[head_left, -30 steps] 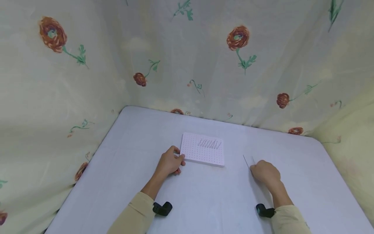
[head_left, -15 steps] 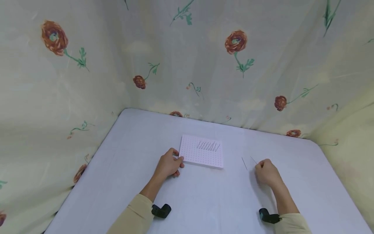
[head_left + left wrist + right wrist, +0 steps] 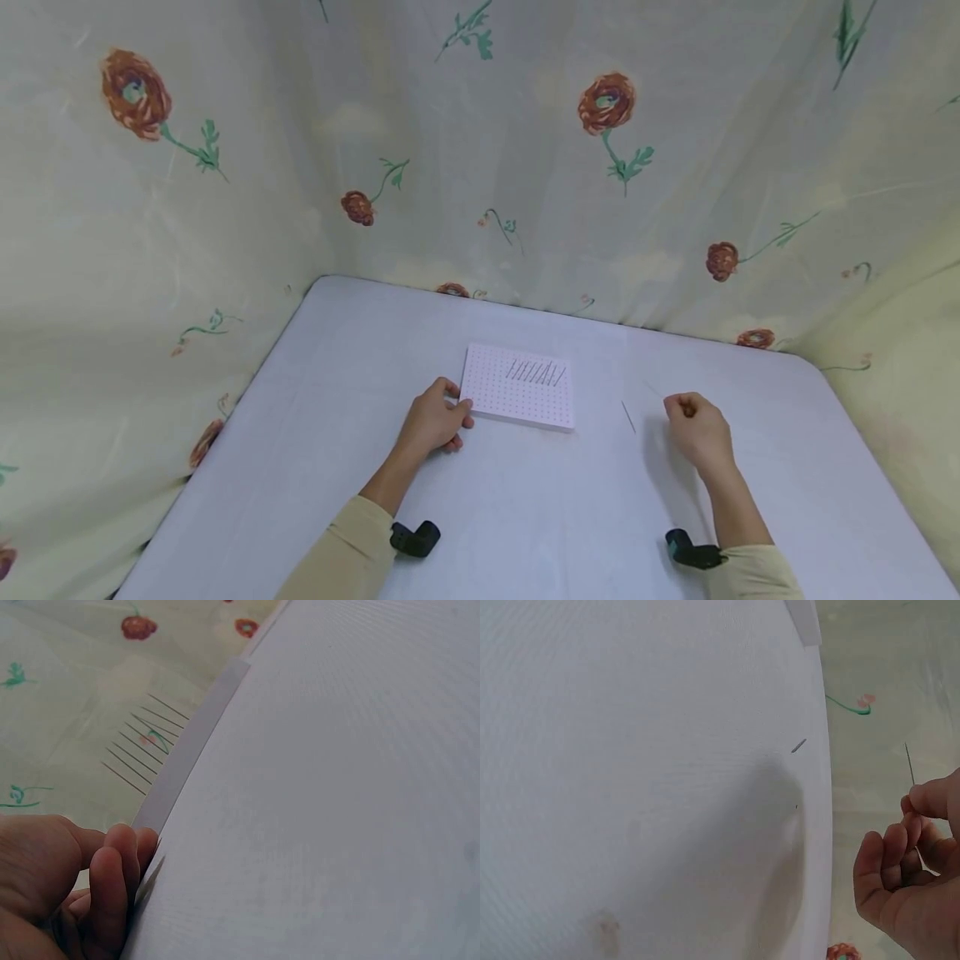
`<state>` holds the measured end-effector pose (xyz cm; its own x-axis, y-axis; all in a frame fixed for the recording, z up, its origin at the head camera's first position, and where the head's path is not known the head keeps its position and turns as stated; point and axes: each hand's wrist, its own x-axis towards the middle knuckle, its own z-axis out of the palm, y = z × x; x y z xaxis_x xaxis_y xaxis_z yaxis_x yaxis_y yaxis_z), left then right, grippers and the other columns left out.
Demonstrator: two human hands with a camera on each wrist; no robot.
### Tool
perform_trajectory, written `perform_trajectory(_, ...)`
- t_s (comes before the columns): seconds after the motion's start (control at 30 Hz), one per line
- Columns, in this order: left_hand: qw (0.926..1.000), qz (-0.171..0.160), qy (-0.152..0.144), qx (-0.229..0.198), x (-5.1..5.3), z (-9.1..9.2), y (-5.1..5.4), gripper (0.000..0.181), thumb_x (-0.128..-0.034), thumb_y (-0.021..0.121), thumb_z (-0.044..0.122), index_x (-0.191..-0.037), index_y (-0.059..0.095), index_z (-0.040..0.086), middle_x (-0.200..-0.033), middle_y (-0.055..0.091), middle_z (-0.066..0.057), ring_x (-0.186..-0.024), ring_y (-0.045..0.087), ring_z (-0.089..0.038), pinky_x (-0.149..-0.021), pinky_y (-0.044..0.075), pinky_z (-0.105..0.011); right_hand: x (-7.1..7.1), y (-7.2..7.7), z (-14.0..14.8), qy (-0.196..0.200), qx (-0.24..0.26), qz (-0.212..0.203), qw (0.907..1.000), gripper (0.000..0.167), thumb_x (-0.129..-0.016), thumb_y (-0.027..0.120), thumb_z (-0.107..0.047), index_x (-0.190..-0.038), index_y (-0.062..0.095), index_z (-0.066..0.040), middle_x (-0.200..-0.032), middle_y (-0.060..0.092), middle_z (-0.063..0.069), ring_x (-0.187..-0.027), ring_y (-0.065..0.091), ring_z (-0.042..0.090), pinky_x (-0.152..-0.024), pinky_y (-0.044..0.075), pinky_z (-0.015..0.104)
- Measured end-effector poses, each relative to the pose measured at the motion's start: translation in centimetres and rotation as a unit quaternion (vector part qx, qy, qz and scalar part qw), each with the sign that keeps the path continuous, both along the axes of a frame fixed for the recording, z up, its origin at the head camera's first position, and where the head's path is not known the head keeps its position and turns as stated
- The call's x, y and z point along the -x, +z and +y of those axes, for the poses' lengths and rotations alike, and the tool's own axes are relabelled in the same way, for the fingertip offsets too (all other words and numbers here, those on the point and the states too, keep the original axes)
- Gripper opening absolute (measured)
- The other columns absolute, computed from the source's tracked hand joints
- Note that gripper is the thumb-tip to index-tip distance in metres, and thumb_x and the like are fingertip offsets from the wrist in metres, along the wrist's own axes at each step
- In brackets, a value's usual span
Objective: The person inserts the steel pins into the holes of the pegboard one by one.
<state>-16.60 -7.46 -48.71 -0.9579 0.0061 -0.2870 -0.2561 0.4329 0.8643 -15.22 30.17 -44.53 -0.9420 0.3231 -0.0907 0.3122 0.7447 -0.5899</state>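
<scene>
A white pegboard point(image 3: 491, 390) with rows of small holes lies on the table. Several thin, dark needle-like rods point(image 3: 536, 372) stand slanting in a row toward its back right. My left hand point(image 3: 433, 417) holds the board's front left corner, with the thumb at the near edge; in the left wrist view its fingers point(image 3: 112, 881) are at the board's edge. My right hand point(image 3: 699, 432) is raised over the table, right of the board. Between its thumb and index finger it pinches one thin rod point(image 3: 909, 761), pointing up in the right wrist view.
One loose rod point(image 3: 628, 417) lies on the white-covered table point(image 3: 360, 350) between the board and my right hand. A flowered curtain point(image 3: 465, 150) hangs behind and beside the table. Each wrist carries a black camera mount point(image 3: 416, 540).
My right hand has taken one of the two loose rods and lifted it, moving slightly right and away from the other rod. The left hand stays at the board's corner.
</scene>
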Motion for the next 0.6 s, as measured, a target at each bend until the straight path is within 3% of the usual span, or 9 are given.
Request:
perform_trajectory(0.23,1.0,0.006,-0.001,-0.004,-0.07,-0.09,0.03,0.028,-0.1031,0.061,0.023,-0.125,0.053,0.008,-0.074,0.071,-0.001,-0.045,0.06,-0.016,-0.042,0.045,-0.021,0.07,0.0,-0.03,-0.04,0.034,0.028,0.9982,0.038,-0.103,0.052,-0.036,-0.117,0.061,-0.002,-0.104,0.062,0.014,-0.088,0.052,0.017,-0.066,0.042,0.024)
perform_trajectory(0.4,1.0,0.003,-0.002,-0.003,0.05,-0.09,-0.13,0.027,-0.1031,0.061,0.023,-0.125,0.053,0.008,-0.074,0.071,-0.001,-0.045,0.061,-0.016,-0.041,0.046,-0.021,0.17,0.06,-0.33,-0.061,0.097,0.033,0.9929,0.03,-0.102,0.055,-0.028,-0.113,0.06,-0.001,-0.117,0.071,0.016,-0.079,0.059,-0.003,-0.066,0.047,0.013)
perform_trajectory(0.6,1.0,0.0,-0.002,-0.002,0.14,-0.08,-0.23,0.027,-0.1029,0.061,0.023,-0.124,0.053,0.009,-0.074,0.071,-0.001,-0.045,0.061,-0.016,-0.042,0.046,-0.021,0.38,0.09,-0.72,-0.083,0.13,0.039,0.9872,0.036,-0.101,0.061,-0.033,-0.119,0.059,-0.002,-0.097,0.073,0.0,-0.076,0.066,-0.003,-0.065,0.049,0.009)
